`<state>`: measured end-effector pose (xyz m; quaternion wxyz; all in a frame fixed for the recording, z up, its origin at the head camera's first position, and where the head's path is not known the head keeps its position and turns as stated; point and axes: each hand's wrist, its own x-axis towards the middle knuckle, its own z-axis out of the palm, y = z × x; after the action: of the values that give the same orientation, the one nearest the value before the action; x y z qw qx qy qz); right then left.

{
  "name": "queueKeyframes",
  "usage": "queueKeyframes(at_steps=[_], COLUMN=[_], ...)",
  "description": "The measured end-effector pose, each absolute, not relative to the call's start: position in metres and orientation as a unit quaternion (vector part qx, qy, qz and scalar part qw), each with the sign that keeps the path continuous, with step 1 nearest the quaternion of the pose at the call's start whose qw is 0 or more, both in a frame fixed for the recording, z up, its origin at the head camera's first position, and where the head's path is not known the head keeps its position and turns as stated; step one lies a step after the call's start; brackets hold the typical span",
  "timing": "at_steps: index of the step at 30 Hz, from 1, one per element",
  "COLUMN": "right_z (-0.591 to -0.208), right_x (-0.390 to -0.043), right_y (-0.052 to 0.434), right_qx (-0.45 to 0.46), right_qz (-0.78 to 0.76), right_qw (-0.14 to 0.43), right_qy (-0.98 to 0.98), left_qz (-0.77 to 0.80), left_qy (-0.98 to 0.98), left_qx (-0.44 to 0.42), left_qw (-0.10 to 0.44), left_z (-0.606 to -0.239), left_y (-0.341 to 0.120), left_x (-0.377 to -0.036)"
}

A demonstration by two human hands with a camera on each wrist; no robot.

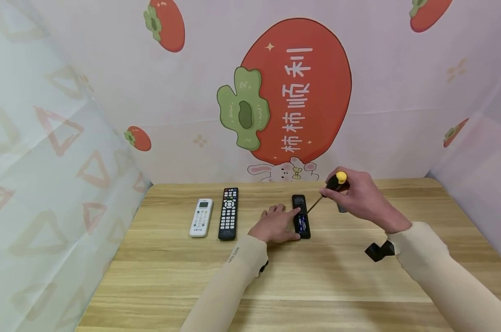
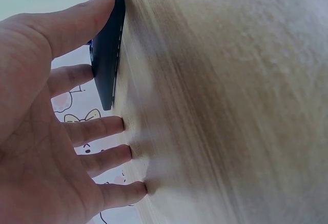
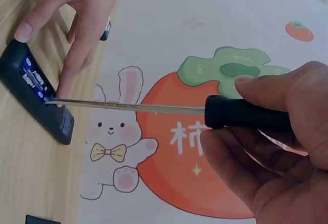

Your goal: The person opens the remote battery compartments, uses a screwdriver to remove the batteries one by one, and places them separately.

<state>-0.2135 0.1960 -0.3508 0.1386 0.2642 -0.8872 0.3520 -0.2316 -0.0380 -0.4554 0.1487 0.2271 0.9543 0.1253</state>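
A black remote control (image 1: 299,201) lies back side up on the table, its battery compartment uncovered with blue batteries (image 3: 34,78) inside. Beside it is my left hand (image 1: 275,225), thumb and index finger touching the remote's edge and back. The other left fingers stretch out with their tips on the tabletop, as the left wrist view shows. My right hand (image 1: 362,196) grips a screwdriver (image 3: 246,114) by its black handle, which has a yellow end. The metal shaft slants down, and its tip is at the end of the batteries in the compartment.
Left of my hands lie a white remote (image 1: 201,219) and a long black remote (image 1: 228,216), both with buttons up. A small dark flat piece (image 1: 342,209) lies partly hidden behind my right hand. A printed cloth wall (image 1: 200,157) stands at the table's back edge.
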Motion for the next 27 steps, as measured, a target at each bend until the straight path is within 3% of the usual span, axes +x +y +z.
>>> queueKeyframes(at_steps=[15, 27], right_z=[-0.3554, -0.3474], right_x=[-0.2124, -0.2155], right_y=[0.1959, 0.2019], right_qx=[0.182, 0.259], right_qz=[0.338, 0.345], right_qw=[0.171, 0.133], right_qy=[-0.907, -0.892], left_qz=[0.118, 0.121], left_qy=[0.955, 0.956], left_qx=[0.224, 0.216], left_qw=[0.153, 0.155], left_z=[-0.4607, -0.4593], left_y=[-0.0378, -0.0365], left_x=[-0.2332, -0.2339])
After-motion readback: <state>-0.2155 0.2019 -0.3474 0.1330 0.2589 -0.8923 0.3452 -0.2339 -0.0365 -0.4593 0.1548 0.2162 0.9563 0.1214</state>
